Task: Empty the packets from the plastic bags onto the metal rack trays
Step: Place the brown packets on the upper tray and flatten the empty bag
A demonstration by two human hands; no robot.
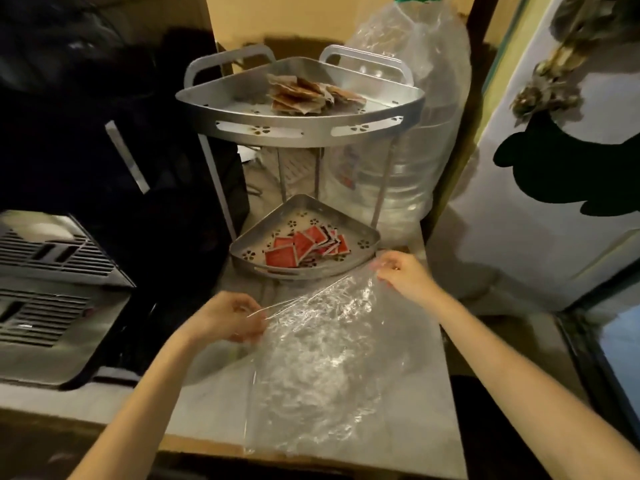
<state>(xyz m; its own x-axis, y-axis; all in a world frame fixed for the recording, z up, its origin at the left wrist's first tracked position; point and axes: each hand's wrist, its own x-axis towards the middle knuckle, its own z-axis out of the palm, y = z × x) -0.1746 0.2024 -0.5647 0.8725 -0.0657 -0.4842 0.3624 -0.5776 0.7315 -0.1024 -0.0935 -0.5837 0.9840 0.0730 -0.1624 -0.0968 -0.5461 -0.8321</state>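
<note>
Hands first: our left hand (231, 318) and right hand (398, 271) each pinch one end of the top edge of a clear crinkled plastic bag (322, 358), stretched between them and apparently empty. Just beyond, red square packets (304, 249) lie in the lower quarter-round metal rack tray (363, 249); brown paper packets (304, 95) sit on the upper perforated metal tray (298, 129). Risk, in our judgement: a packet still hidden among the folds would go unnoticed.
</note>
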